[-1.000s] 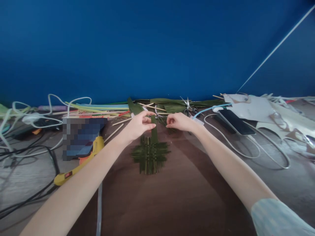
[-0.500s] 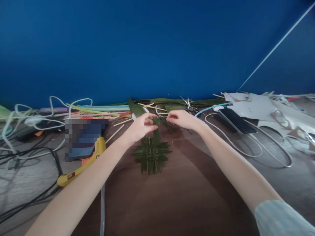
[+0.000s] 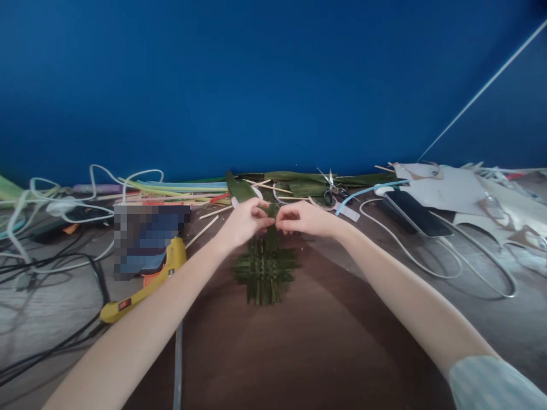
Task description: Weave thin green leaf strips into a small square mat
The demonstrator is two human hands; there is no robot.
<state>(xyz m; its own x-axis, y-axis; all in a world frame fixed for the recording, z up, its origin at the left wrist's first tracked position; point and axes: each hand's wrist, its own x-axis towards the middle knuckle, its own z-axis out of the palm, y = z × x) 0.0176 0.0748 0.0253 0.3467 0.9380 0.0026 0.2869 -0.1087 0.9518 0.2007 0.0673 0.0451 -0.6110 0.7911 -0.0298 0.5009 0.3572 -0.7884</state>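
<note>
My left hand (image 3: pixel 248 221) pinches a dark green leaf strip (image 3: pixel 272 239) near its upper end, thumb and index finger closed on it. From the other side my right hand (image 3: pixel 305 219) has its fingers pinched at the strip's right edge, the two hands almost touching. The strip runs down to a woven square of green leaf strips (image 3: pixel 265 273), flat on the brown table, its loose ends sticking out around the edges.
Scissors (image 3: pixel 330 185), long leaves (image 3: pixel 307 188) and thin sticks (image 3: pixel 209 212) lie along the blue wall. On my left are a yellow glue gun (image 3: pixel 171 262) and tangled cables (image 3: pixel 96 273). A phone (image 3: pixel 419 213) and pale sheets (image 3: pixel 447 188) lie to the right.
My right hand has moved left and slightly down, from apart to the strip's right edge. My left hand keeps its pinch on the strip. Scissor handles show more now.
</note>
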